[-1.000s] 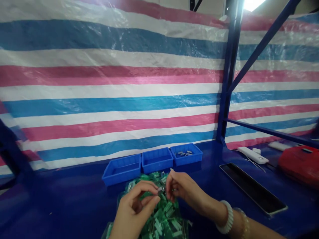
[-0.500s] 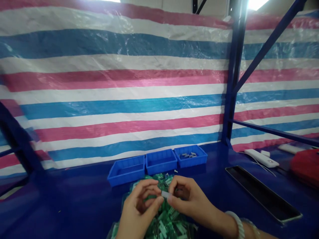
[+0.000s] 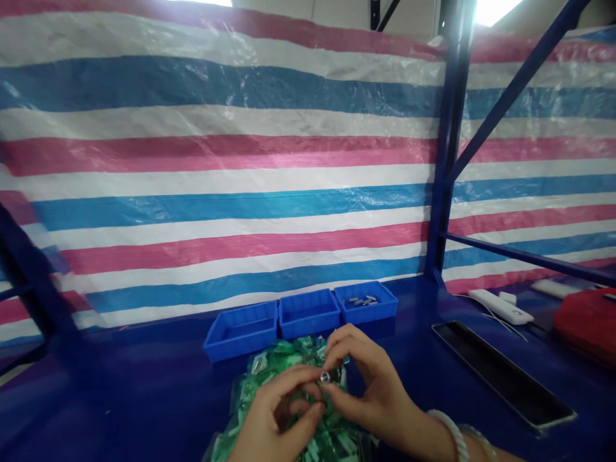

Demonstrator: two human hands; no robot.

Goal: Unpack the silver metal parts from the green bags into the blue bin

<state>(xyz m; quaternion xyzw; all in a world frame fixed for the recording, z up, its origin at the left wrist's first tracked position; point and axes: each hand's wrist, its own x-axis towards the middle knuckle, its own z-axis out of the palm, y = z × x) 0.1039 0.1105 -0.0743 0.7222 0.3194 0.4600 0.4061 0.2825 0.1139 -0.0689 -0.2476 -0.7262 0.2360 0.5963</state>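
Both hands meet over a heap of green plastic pieces (image 3: 276, 359), some with pale or metallic parts. In my right hand (image 3: 370, 382), a small silvery cylindrical piece (image 3: 326, 377) is pinched between thumb and fingers. Its round, hollow-looking end faces me. My left hand (image 3: 289, 407) is beside it, the index fingertip at or against the piece's end. The left thumb stands apart from that index finger, and the other left fingers are curled. The far side of the piece is hidden by the right fingers.
Behind the heap stand three blue trays in a row: left tray (image 3: 240, 346), middle tray (image 3: 310, 327) and right tray (image 3: 370, 314), which holds several small metal pieces (image 3: 363, 300). A dark flat panel (image 3: 500, 372), a white device (image 3: 500, 307) and a red item (image 3: 587, 324) lie right.
The piece has turned from lying sideways between both hands to showing its round end. My left thumb has come away from it, and the right fingers have lifted slightly.
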